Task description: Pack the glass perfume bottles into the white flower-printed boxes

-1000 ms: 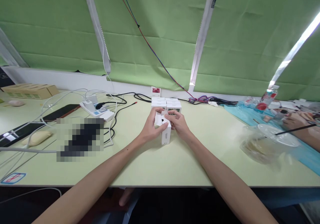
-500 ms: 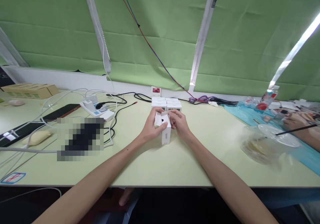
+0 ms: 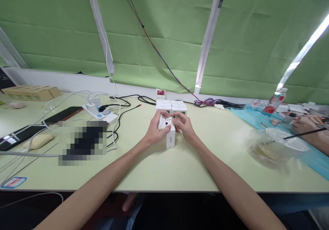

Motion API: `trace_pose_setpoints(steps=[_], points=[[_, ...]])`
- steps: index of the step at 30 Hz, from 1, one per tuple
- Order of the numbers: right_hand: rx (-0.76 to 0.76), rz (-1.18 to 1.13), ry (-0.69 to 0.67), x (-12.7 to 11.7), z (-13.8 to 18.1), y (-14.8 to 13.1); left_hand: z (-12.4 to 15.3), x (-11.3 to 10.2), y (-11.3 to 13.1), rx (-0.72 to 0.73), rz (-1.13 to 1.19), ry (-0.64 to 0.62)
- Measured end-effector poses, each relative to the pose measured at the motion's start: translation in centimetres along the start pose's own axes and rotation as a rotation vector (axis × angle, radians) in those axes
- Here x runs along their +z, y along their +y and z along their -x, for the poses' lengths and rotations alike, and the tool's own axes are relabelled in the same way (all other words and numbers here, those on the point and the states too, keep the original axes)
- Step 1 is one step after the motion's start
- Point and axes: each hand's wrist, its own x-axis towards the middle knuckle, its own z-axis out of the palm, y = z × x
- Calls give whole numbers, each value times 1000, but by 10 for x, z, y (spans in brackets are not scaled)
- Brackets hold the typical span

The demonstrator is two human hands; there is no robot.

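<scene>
A small white cardboard box (image 3: 170,140) stands on the table in front of me, its top open and a dark round spot showing at the opening. My left hand (image 3: 157,129) is closed around its left side, with the thumb on the near top edge. My right hand (image 3: 183,125) is at the box's top right, index finger reaching over the opening and the other fingers curled at the side. Its fingertips touch the upper edge or flap; exactly what they pinch is too small to make out. Just behind stand several similar white boxes (image 3: 177,105).
To the left lie a power strip (image 3: 99,112), tangled cables, dark flat devices (image 3: 63,115) and a cardboard carton (image 3: 31,93). On the right are a lidded plastic cup (image 3: 272,151) with a black straw, a blue sheet (image 3: 246,117), a bottle (image 3: 276,99) and another person's hand (image 3: 304,125).
My right index finger has moved left across the box's open top. The left hand and the box have hardly moved.
</scene>
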Motion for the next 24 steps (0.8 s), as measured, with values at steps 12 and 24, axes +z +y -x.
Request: trace_pose_setpoints(steps=[12, 24], points=[[-26, 46, -74, -2, -1, 2, 3, 3, -11, 9, 34, 11], [-28, 80, -53, 1, -2, 3, 5, 10, -6, -22, -12, 123]])
